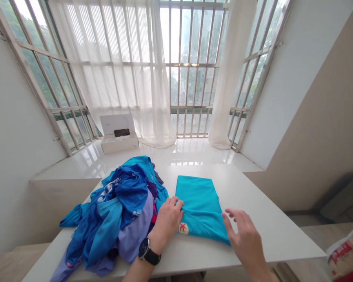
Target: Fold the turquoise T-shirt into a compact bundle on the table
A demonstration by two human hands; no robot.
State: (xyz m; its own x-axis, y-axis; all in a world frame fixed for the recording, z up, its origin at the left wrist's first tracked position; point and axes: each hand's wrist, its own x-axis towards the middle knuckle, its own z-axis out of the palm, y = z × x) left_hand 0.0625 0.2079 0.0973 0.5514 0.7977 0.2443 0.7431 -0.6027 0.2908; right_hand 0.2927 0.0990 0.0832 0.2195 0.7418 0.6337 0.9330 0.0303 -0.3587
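Observation:
A turquoise shirt (pixel 198 199), folded into a rough rectangle, lies on the white table, with a small red-and-cream print near its lower left corner. Creases run across it from my left hand (pixel 170 214), whose curled fingers grip its left edge; a black watch is on that wrist. Beside the right edge is my right hand (pixel 243 232), thumb and fingers apart, holding nothing. To the left of my left hand spreads a loose heap of clothes (pixel 114 219) in blue, lavender and dark purple, with a bit of pink showing.
The white table (pixel 270 235) reaches up to a glossy window ledge (pixel 191 150). On the ledge stands a white box (pixel 120 143) with a dark phone-like object (pixel 121 132) on it. Sheer curtains (pixel 120 70) hang before barred windows. A red-and-beige bundle (pixel 348 254) sits at lower right.

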